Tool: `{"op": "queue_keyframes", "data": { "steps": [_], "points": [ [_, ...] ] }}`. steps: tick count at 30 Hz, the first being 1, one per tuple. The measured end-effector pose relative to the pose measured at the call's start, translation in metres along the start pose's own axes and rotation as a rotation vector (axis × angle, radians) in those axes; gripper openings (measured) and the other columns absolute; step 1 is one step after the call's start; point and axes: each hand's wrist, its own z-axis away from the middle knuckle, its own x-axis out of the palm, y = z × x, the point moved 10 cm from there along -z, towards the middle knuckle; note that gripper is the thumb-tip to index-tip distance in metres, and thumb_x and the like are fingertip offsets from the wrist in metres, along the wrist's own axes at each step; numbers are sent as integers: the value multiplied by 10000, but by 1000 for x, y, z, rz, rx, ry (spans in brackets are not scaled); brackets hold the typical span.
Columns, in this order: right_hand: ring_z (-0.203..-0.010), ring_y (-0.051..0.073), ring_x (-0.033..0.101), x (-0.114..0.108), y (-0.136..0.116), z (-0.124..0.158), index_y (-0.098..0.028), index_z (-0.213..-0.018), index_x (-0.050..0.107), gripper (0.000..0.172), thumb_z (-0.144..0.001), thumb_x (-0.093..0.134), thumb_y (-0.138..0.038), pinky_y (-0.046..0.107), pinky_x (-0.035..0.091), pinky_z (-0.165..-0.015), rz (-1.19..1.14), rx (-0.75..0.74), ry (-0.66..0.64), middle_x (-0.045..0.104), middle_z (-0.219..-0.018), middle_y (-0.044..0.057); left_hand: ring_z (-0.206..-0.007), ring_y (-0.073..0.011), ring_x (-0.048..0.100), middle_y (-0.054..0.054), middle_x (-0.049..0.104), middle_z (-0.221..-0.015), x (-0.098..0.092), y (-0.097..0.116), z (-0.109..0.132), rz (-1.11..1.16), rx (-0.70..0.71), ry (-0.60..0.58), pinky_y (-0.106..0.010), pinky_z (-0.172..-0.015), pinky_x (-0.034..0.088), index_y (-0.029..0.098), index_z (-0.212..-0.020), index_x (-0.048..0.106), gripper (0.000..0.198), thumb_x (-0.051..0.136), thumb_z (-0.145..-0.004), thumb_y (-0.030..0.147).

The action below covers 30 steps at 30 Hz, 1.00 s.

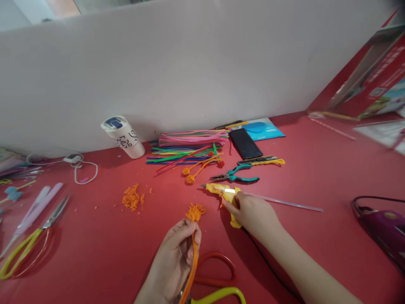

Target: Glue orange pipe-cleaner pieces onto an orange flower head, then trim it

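Head: orange stem (195, 250), glue gun (226, 193) in hands (176, 247) (255, 212)

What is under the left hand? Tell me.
Scissors lie partly under the left hand, their red and yellow handles showing beside it on the red table. What lies directly beneath the hand is covered.

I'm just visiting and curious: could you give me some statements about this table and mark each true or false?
1. The left hand holds an orange stem with a tuft at its top. True.
2. The right hand grips the pliers. False: it grips a yellow glue gun; the pliers lie on the red table.
3. The dark phone lies farther from the person than the pliers. True.
4. The white cup lies on its side. False: it stands upright.
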Motion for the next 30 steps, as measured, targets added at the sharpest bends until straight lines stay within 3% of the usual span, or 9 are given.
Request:
{"op": "queue_keyframes", "data": {
  "steps": [4, 8, 10, 12, 16, 19, 22, 26, 30],
  "points": [
    [-570, 210, 577, -1, 7, -7, -206, -563, 447, 263, -750, 549, -360, 269, 261, -490, -262, 3, -2, 572, -551, 49, -295, 3, 402, 23, 610, -543, -2, -1, 2, 10, -34, 21, -86, -287, 279, 118, -704, 596, 103, 584, -794, 167],
    [-653, 190, 596, -8, 5, -4, -189, -804, 496, 302, -772, 459, -487, 271, 398, -554, -656, -1, -51, 612, -740, 54, -332, 2, 455, 1, 632, -568, 0, 5, 3, -2, 11, 11, -77, -327, 335, 99, -728, 626, 137, 556, -825, 166],
    [-618, 166, 595, -7, -3, 3, -179, -883, 486, 360, -752, 467, -514, 274, 442, -564, -841, -15, -139, 603, -752, 42, -352, -5, 478, -10, 642, -580, 3, 7, 4, -10, 27, -10, -81, -348, 366, 92, -740, 638, 148, 548, -833, 165],
    [-551, 150, 576, -5, -12, 13, -176, -827, 483, 334, -714, 508, -490, 273, 454, -536, -973, -21, -241, 574, -664, 17, -361, -12, 488, -17, 649, -587, 4, 8, 4, -17, 44, -22, -89, -354, 380, 92, -747, 641, 149, 546, -834, 166],
    [-406, 101, 481, 7, -31, 34, -179, -802, 512, 258, -682, 571, -399, 207, 341, -410, -1251, 1, -477, 548, -507, -23, -381, -28, 517, -25, 667, -604, 3, 12, 3, -22, 92, -12, -99, -362, 401, 103, -730, 634, 136, 574, -820, 185],
    [-400, 89, 437, 11, -37, 46, -160, -802, 581, 256, -706, 588, -398, 200, 307, -406, -1177, -8, -529, 514, -450, -36, -412, -54, 559, -38, 683, -613, 1, 20, 1, -41, 166, 5, -123, -390, 442, 104, -729, 637, 126, 608, -800, 204],
    [-477, 108, 468, 5, -33, 51, -176, -718, 581, 247, -722, 585, -422, 215, 358, -444, -1005, -2, -414, 501, -515, -32, -445, -77, 596, -38, 689, -615, -2, 26, 0, -48, 225, 32, -143, -419, 475, 107, -742, 642, 112, 639, -778, 213],
    [-592, 144, 527, -15, -55, 59, -210, -695, 508, 213, -790, 527, -400, 238, 424, -520, -867, -280, -294, 526, -653, -9, -443, -81, 605, -17, 686, -606, -6, 31, 1, -26, 259, 67, -143, -405, 480, 106, -732, 649, 107, 684, -733, 207],
    [-529, 122, 494, -22, -64, 65, -220, -633, 419, 253, -833, 488, -359, 229, 390, -484, -634, -452, -170, 501, -616, -21, -435, -93, 618, -4, 691, -592, -7, 33, 2, 5, 268, 85, -151, -397, 491, 116, -702, 646, 117, 715, -695, 211]
  ]
}}
